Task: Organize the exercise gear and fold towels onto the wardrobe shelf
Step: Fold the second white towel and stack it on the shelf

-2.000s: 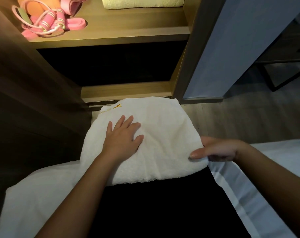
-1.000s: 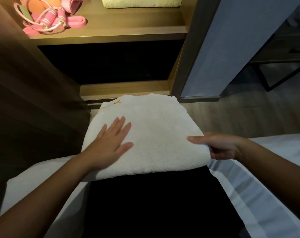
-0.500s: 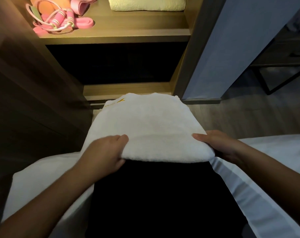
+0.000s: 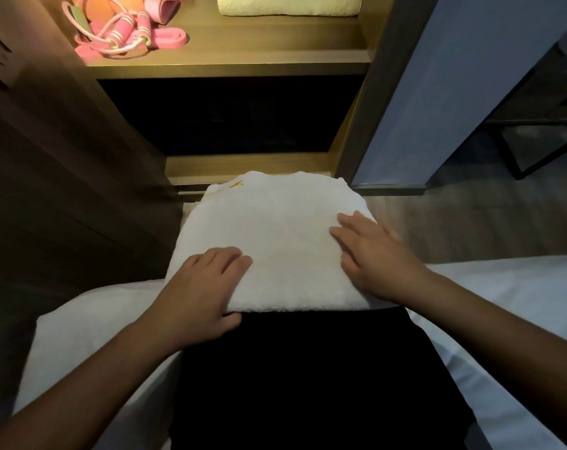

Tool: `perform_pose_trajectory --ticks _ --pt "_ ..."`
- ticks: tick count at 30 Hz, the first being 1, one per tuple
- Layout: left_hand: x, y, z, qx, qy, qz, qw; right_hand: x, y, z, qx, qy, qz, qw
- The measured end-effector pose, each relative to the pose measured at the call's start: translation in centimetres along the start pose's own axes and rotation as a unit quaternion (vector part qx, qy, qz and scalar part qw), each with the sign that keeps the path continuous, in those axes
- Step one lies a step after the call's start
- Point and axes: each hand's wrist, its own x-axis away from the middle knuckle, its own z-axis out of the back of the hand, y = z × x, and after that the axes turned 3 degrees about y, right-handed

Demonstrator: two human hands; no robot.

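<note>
A folded white towel [image 4: 275,228] with a small yellow emblem at its far left corner lies on the bed's end, in front of the wardrobe. My left hand [image 4: 197,293] holds its near left edge, fingers on top and thumb under the edge. My right hand [image 4: 373,261] lies flat on the towel's right side with straight fingers. On the lit wardrobe shelf [image 4: 243,56] above sit pink exercise gear with a jump rope [image 4: 126,37] at the left and a folded pale yellow towel [image 4: 288,4] at the right.
A black runner [image 4: 308,384] crosses the white bed sheet [image 4: 503,303] under my arms. A dark lower compartment opens below the lit shelf. A grey-blue panel [image 4: 438,92] stands right of the wardrobe, with a black metal frame [image 4: 535,141] on the wood floor beyond.
My right hand has left the towel's right edge and now lies flat on top. My left hand went from pressing flat on the towel to holding its near edge.
</note>
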Motion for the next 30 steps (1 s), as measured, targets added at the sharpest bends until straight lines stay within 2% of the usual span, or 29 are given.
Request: perform_pose_trajectory --ticks 2,4,5,7,8,10,15,17,20,21,22,28,30 --pt "-0.4 -0.6 0.3 0.056 -0.014 0.019 0.998 -1.0 -2.2 -0.4 -0.025 -0.042 0.063 0.997" --pt "-0.5 -1.5 0.2 0.157 0.034 0.131 0.978 -1.8 -4.0 -0.9 -0.021 -0.082 0.124 0.989" --pt "-0.6 -2.1 0.1 0.192 0.066 0.218 0.955 -2.2 -4.7 -1.1 -0.009 -0.1 0.148 0.984" --pt "-1.1 -3.7 -0.1 0.257 0.054 0.392 0.882 -3.1 -5.7 -1.4 0.002 -0.127 0.184 0.975" --pt "-1.3 -4.5 0.0 0.302 0.035 0.446 0.842 -3.6 -5.9 -1.5 -0.003 -0.136 0.199 0.971" --pt "-1.8 -6.4 0.2 0.395 0.015 0.498 0.772 -4.4 -6.2 -1.6 -0.018 -0.149 0.226 0.963" --pt "-2.0 -8.8 2.1 0.583 -0.099 0.502 0.631 -5.4 -6.1 -1.9 -0.039 -0.165 0.269 0.948" --pt "-2.0 -9.0 2.1 0.657 -0.109 0.473 0.577 -5.6 -5.9 -2.1 -0.054 -0.163 0.273 0.947" --pt "-1.8 -8.7 1.3 0.773 -0.118 0.423 0.457 -5.8 -5.7 -2.7 -0.079 -0.15 0.271 0.948" --pt "-1.7 -8.6 0.9 0.794 -0.121 0.411 0.431 -5.7 -5.7 -2.9 -0.085 -0.145 0.272 0.948" --pt "-1.5 -8.4 0.6 0.807 -0.122 0.404 0.414 -5.7 -5.8 -3.1 -0.088 -0.14 0.274 0.947" --pt "-1.1 -7.4 0.3 0.859 -0.11 0.343 0.363 -6.2 -7.5 -3.5 -0.08 -0.114 0.306 0.942" --pt "-1.1 -7.0 0.1 0.865 -0.099 0.335 0.361 -6.2 -8.1 -3.5 -0.087 -0.093 0.319 0.939"
